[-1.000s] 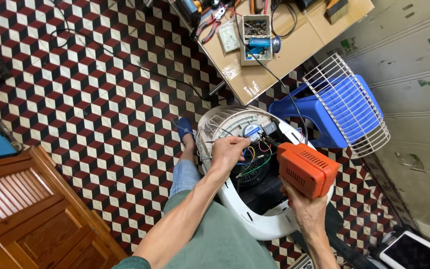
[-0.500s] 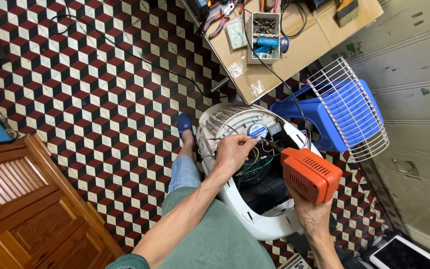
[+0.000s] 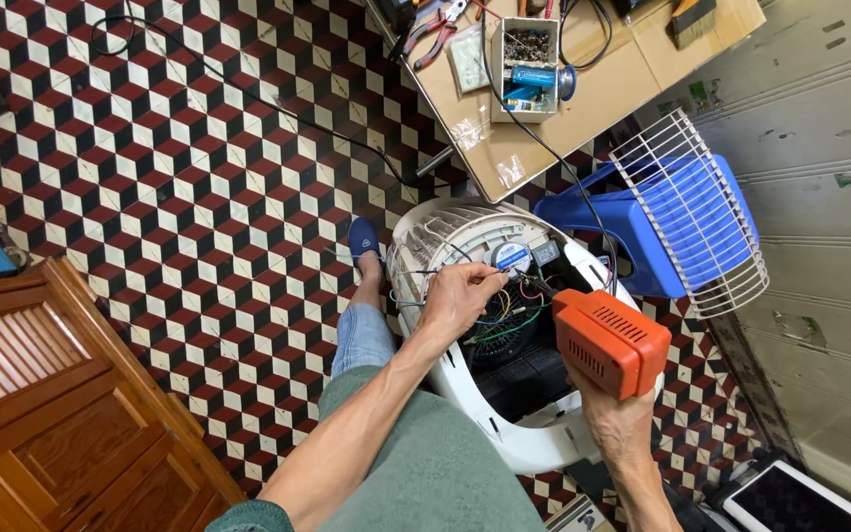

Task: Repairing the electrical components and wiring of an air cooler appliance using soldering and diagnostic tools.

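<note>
Down on the patterned tile floor (image 3: 179,197), a white fan housing (image 3: 475,394) lies open between the person's legs, its inside showing coloured wires (image 3: 506,317) and a small round blue-and-silver part (image 3: 511,258). The left hand (image 3: 460,296) is closed in a pinch, fingertips pressed together on the wires just beside that round part. The right hand (image 3: 615,419) is wrapped tight around the grip of an orange power drill (image 3: 611,340), which it holds upright over the right side of the housing, its dark tip pointing toward the wiring near the left fingertips. Whether the tip touches anything cannot be told.

Just beyond the housing stands a blue plastic stool (image 3: 642,232), with a white wire fan guard (image 3: 696,212) leaning on it. A sheet of cardboard (image 3: 583,94) lies farther up, carrying a small box of screws (image 3: 526,49), pliers (image 3: 430,25) and a brush (image 3: 693,18). A black cable (image 3: 248,89) runs across the tiles. A blue slipper (image 3: 363,239) covers the person's foot beside the housing, and a wooden cabinet (image 3: 61,414) stands at the lower left.
</note>
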